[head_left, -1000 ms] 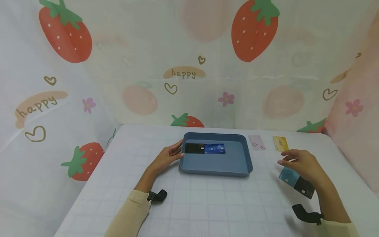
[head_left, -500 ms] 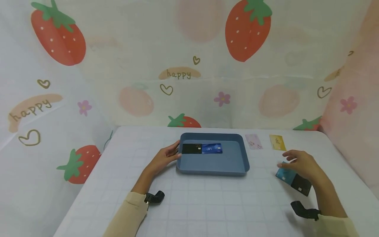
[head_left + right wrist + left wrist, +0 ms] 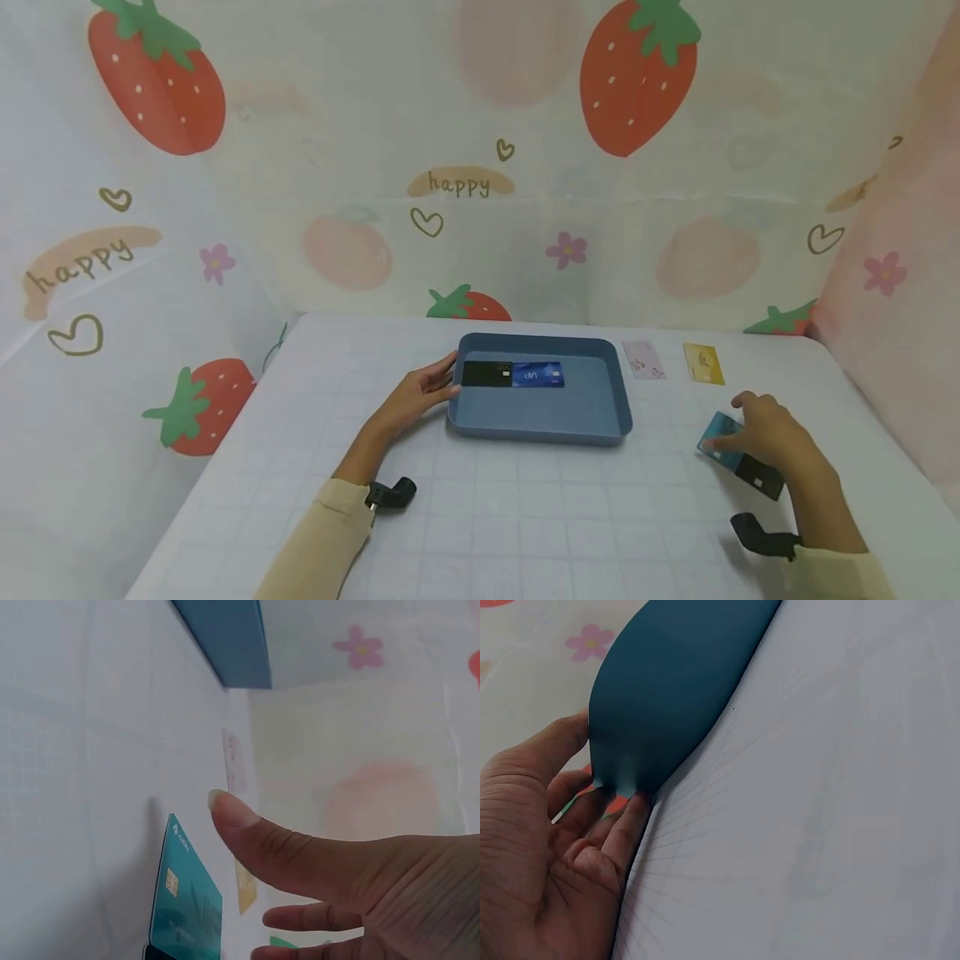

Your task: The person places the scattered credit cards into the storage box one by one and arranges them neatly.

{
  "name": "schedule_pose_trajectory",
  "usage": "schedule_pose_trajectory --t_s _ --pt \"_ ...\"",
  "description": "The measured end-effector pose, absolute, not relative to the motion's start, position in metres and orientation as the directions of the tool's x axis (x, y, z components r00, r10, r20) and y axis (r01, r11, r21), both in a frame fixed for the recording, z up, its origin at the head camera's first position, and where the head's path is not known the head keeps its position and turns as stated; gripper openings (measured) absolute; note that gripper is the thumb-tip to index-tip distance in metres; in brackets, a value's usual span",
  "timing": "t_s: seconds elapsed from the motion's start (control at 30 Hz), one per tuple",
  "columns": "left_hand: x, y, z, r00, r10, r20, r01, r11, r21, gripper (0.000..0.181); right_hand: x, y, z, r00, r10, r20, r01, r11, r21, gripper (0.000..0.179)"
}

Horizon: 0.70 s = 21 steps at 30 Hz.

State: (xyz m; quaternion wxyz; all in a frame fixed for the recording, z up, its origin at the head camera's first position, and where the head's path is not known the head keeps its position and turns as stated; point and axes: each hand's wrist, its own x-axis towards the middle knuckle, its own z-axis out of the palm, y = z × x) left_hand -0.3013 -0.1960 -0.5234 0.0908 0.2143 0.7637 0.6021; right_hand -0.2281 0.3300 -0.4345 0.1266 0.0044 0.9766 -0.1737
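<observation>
My left hand [image 3: 408, 408] holds the left end of a blue-grey tray [image 3: 540, 435]. Its thumb tip meets the rim, and the other fingers touch the outer wall [image 3: 645, 712]. In the tray a black card [image 3: 486, 374] and a blue card [image 3: 537, 375] lie end to end. My right hand [image 3: 772, 433] hovers over a teal card [image 3: 718, 427] and a second black card [image 3: 761, 478] on the table. In the right wrist view its thumb [image 3: 255, 825] stands apart from the teal card [image 3: 187, 900], and nothing is gripped there.
Right of the tray, a pale pink card [image 3: 643, 359] and a yellow card [image 3: 704, 363] lie flat on the white table [image 3: 525, 517]. Fabric walls printed with strawberries enclose the back and both sides. Each wrist wears a black camera mount.
My right hand has come lower and nearer over the teal card, uncovering the yellow card fully. The left hand stays at the tray's left end.
</observation>
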Motion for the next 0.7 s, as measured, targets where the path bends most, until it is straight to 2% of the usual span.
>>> schedule_pose_trajectory --t_s 0.27,0.7 --pt "-0.302 -0.195 -0.523 -0.889 0.442 0.123 0.217 0.170 0.961 0.070 -0.227 0.326 -0.438 -0.963 -0.031 -0.269 0.047 0.959 -0.278 0.105" --pt "-0.302 -0.195 -0.522 -0.888 0.443 0.123 0.216 0.165 0.962 0.070 -0.227 0.327 -0.446 -0.964 -0.040 -0.264 0.038 0.959 -0.282 0.094"
